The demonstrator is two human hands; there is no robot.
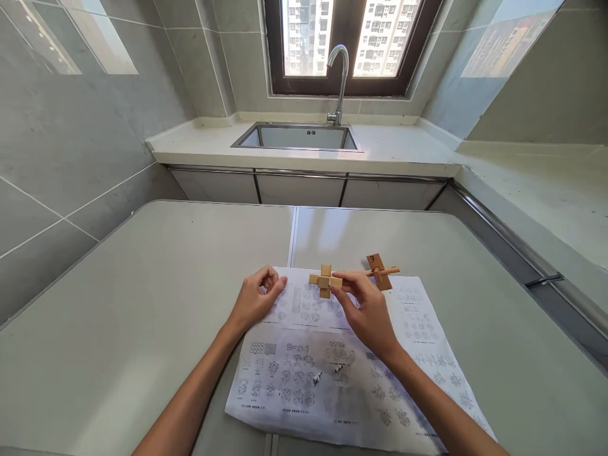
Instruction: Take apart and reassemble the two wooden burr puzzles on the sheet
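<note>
My right hand pinches a small wooden cross-shaped puzzle by its right arm, just above a printed instruction sheet spread on the table. A second wooden puzzle, a block with a rod through it, lies on the sheet's far right corner, just beyond my right fingers. My left hand rests on the sheet's far left corner with its fingers curled in loosely and nothing visible in them.
The sheet lies across the seam of two grey tables. Beyond them runs a counter with a steel sink and a faucet under a window. Tiled walls close in on the left and right.
</note>
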